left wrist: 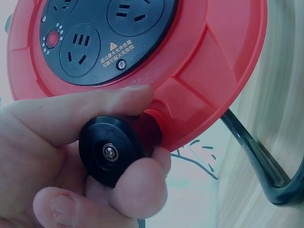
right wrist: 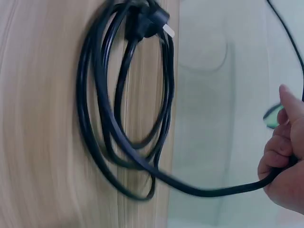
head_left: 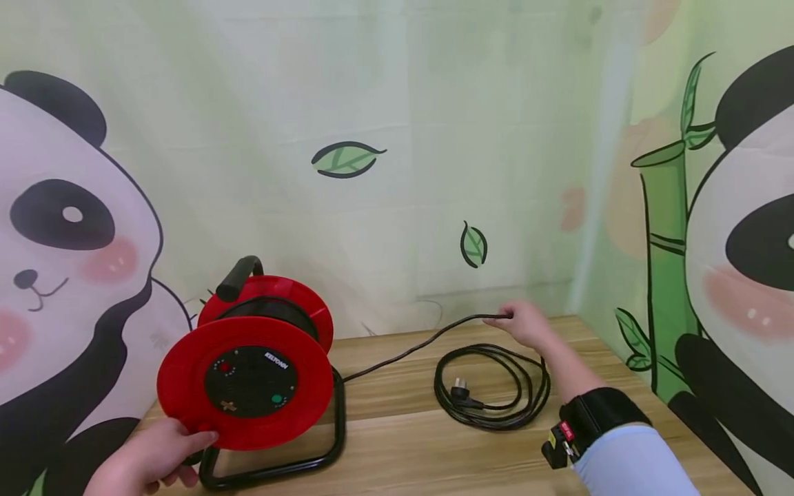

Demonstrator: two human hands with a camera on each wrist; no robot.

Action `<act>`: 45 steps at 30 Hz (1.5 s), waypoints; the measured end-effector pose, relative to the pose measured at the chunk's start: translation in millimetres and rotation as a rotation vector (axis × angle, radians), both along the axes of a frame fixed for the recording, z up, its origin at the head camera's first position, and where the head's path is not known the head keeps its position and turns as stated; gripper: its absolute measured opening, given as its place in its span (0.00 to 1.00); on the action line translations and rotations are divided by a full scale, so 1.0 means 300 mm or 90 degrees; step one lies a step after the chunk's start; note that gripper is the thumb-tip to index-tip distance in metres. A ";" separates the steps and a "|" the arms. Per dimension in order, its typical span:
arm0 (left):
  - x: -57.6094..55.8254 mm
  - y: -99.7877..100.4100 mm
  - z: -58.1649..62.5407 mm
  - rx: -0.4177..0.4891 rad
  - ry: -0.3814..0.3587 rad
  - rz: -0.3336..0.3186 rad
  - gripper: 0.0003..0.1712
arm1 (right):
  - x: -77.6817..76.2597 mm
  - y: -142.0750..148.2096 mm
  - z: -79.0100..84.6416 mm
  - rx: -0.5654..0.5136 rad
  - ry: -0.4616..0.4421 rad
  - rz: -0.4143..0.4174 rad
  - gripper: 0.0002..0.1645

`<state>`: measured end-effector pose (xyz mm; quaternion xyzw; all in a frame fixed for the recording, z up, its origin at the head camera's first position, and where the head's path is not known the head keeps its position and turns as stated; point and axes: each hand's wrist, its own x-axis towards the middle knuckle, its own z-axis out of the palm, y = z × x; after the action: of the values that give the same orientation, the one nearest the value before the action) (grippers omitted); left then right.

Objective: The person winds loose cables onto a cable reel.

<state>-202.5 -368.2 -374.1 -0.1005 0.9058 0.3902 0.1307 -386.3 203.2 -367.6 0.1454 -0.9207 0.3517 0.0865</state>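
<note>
A red cable reel [head_left: 180, 386] with a black socket panel [head_left: 251, 406] stands at the left of the table on a black tubular frame [head_left: 340, 413]. My left hand [head_left: 145, 458] grips the black crank knob [left wrist: 111, 151] on the reel's face, fingers curled round it in the left wrist view. From the reel a black cable [head_left: 403, 356] runs right to my right hand [head_left: 524, 322], which holds it raised near the back of the table. Below that hand, more cable lies in a loose coil [head_left: 490, 426], with the plug [head_left: 460, 393] inside the loops.
The wood-grain table [head_left: 391, 441] ends at a printed cloth backdrop [head_left: 397, 227], which also hangs along both sides. A black carrying handle [head_left: 238, 279] juts up from the reel's top. The right wrist wears a black strap [head_left: 604, 417] with a small device.
</note>
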 end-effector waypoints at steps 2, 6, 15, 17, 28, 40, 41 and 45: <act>0.000 -0.003 0.005 -0.004 0.001 0.003 0.16 | -0.004 0.023 0.000 -0.003 0.015 0.006 0.27; 0.001 -0.006 0.011 -0.007 -0.001 0.004 0.16 | 0.008 0.041 0.013 -0.024 -0.001 0.024 0.24; 0.006 -0.004 0.010 0.019 0.004 0.008 0.16 | 0.020 0.045 0.017 -0.035 -0.027 0.003 0.34; 0.006 -0.004 0.008 0.026 0.007 0.007 0.16 | 0.018 0.044 0.010 -0.023 -0.016 -0.005 0.34; 0.005 -0.017 0.000 0.031 0.012 0.009 0.17 | 0.033 0.018 -0.002 0.008 0.021 -0.031 0.37; 0.009 -0.044 0.014 0.036 0.048 0.034 0.21 | 0.024 -0.005 -0.032 0.010 -0.001 -0.014 0.37; 0.009 -0.049 0.015 0.035 0.048 0.040 0.21 | 0.024 -0.009 -0.035 0.008 -0.001 -0.012 0.36; 0.006 -0.062 0.027 0.023 0.046 0.060 0.20 | 0.028 -0.026 -0.042 0.005 -0.002 -0.003 0.35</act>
<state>-200.7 -386.8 -366.2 -0.1264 0.8971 0.4154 0.0815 -378.1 195.4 -380.3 0.1427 -0.9226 0.3481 0.0856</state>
